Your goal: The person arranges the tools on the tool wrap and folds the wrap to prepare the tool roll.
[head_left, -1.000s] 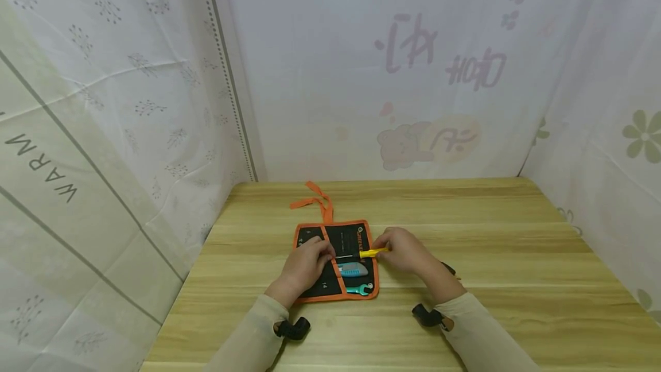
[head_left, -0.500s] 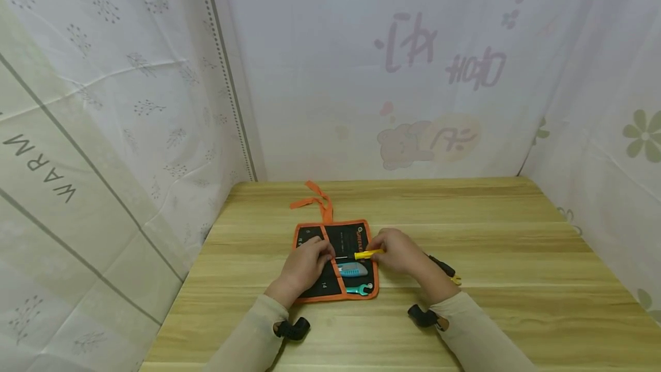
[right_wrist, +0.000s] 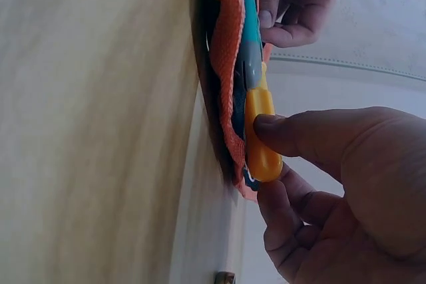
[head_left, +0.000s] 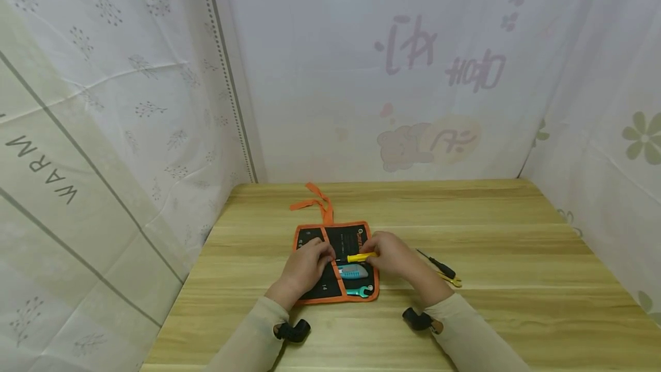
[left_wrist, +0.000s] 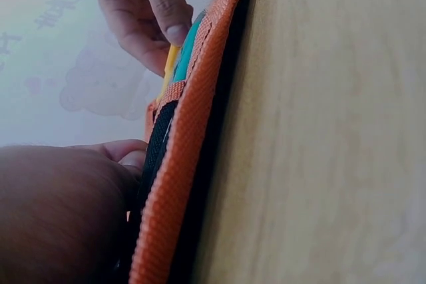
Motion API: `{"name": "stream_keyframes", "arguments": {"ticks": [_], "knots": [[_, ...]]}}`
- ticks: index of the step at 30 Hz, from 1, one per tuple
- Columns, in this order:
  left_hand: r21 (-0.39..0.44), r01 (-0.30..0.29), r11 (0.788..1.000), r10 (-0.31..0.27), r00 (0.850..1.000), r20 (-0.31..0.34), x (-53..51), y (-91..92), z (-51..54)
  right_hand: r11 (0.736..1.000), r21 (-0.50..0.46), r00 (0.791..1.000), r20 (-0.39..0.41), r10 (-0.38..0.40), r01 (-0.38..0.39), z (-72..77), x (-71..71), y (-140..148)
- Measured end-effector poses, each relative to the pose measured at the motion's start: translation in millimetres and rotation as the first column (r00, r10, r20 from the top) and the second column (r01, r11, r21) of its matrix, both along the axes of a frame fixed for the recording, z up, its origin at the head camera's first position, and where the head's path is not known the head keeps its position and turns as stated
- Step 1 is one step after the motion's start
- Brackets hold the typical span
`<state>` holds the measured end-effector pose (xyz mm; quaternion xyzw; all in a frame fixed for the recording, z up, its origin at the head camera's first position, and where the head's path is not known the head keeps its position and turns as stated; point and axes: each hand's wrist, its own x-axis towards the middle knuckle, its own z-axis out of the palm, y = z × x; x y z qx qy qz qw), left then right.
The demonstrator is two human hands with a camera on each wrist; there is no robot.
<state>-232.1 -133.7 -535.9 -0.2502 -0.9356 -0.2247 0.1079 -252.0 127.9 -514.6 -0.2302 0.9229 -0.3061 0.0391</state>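
Note:
A black tool pouch with orange trim (head_left: pixel 341 236) lies unfolded on the table. My right hand (head_left: pixel 393 254) pinches the yellow handle of a screwdriver (head_left: pixel 360 258) between thumb and fingers, seen close in the right wrist view, where the handle (right_wrist: pixel 259 121) lies along the pouch. The screwdriver's shaft points left to the orange pocket edge. There my left hand (head_left: pixel 306 267) pinches the pouch's pocket edge; its fingertips are partly hidden. Below the screwdriver, a teal utility knife (head_left: pixel 353 271) and a green open-end wrench (head_left: pixel 360 291) stick out of their pockets.
Right of my right forearm lie a black-handled screwdriver (head_left: pixel 442 268) and a yellow wrench (head_left: pixel 454 281), partly behind the arm. Orange tie straps (head_left: pixel 322 202) stretch from the pouch's far edge. Printed curtains (head_left: pixel 330 73) enclose the wooden table (head_left: pixel 496 223).
My right hand has moved left, sliding the yellow screwdriver further toward the pocket. The black screwdriver and yellow wrench have come out from behind the right forearm. The left hand stays in place.

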Motion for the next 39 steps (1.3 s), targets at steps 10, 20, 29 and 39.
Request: {"name": "stream_keyframes", "arguments": {"ticks": [10, 20, 29, 39], "knots": [[-0.006, -0.005, 1.0, 0.005, 1.0, -0.014, -2.0, 1.9, 0.6, 1.0, 0.007, 1.0, -0.021, 0.0, 0.0, 2.4, -0.2, -7], [-0.005, 0.003, 1.0, -0.003, 1.0, -0.011, -1.3, 2.2, -0.1, 1.0, 0.002, 1.0, -0.004, -0.022, 0.022, 3.9, 0.9, -10], [-0.002, 0.003, 1.0, -0.003, 1.0, -0.004, -0.4, 2.2, -0.1, 1.0, -0.004, 0.999, 0.026, -0.024, 0.024, 5.1, 1.0, -13], [0.005, 0.02, 1.0, -0.02, 0.999, -0.029, -0.2, 0.9, -3.3, 1.0, 0.009, 0.999, 0.051, 0.01, -0.01, 2.2, -1.0, -17]]}}
